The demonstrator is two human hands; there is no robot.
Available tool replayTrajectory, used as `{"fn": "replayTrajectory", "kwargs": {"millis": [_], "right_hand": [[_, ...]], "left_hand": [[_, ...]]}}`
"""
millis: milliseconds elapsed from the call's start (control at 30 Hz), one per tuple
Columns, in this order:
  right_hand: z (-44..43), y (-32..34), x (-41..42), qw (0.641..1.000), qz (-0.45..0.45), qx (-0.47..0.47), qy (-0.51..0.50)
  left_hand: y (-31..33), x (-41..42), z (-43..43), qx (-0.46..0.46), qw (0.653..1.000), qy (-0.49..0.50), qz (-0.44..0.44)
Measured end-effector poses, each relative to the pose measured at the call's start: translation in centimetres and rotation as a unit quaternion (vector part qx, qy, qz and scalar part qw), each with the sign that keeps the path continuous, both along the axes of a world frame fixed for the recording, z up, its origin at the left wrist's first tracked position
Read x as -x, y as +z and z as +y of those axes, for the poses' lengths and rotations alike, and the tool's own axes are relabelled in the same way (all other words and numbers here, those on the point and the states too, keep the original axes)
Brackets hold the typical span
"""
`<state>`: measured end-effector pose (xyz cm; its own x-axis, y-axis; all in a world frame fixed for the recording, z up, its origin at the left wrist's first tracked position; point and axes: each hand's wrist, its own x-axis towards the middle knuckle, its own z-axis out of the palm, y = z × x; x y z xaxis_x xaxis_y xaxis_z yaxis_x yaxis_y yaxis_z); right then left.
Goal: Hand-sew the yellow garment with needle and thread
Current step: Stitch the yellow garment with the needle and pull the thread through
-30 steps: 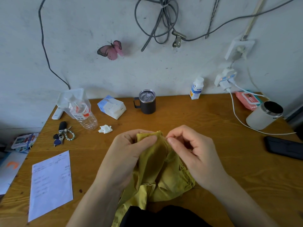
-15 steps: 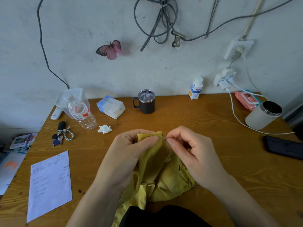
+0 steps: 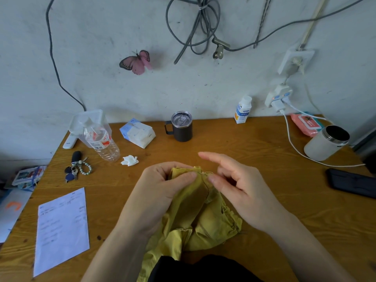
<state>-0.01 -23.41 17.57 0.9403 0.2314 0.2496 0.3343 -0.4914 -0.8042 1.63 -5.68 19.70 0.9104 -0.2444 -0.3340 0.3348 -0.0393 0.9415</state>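
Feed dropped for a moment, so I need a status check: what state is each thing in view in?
yellow garment, bunched, partly on the table.
left hand, grips the garment's top edge.
right hand, index finger straight, thumb at that edge; pinch unclear.
dark mug, upright, lid on.
white tumbler, upright, top open.
small white bottle, upright, capped.
phone, flat, screen dark.
tissue, crumpled.

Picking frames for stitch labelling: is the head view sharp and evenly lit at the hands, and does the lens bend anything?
Head view: light is soft and even, with no hard shadows or glare on the garment; head view: the right hand looks slightly soft at its raised forefinger, and seam detail between the thumbs hardly resolves; head view: wide-angle stretch splays the side edges of the table.
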Motion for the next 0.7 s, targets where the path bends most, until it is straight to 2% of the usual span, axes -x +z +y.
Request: {"fn": "replayTrajectory", "kwargs": {"millis": [100,200,333,500,700], "right_hand": [[-0.3,0.4,0.0,0.998,0.041,0.002,0.044],[-0.2,0.7,0.2,0.998,0.055,0.010,0.034],[0.1,0.6,0.3,0.999,0.031,0.021,-0.007],[0.7,0.6,0.5,0.995,-0.009,0.074,-0.064],[1.6,0.8,1.0,0.988,-0.032,0.112,-0.099]], "left_hand": [[0.0,0.0,0.0,-0.013,1.000,-0.012,-0.010],[0.0,0.0,-0.1,-0.041,0.999,-0.011,-0.016],[-0.2,0.2,-0.5,-0.091,0.995,0.018,-0.042],[-0.6,0.6,-1.2,-0.150,0.979,0.070,-0.121],[-1.0,1.2,-2.1,-0.171,0.968,0.073,-0.167]]}}
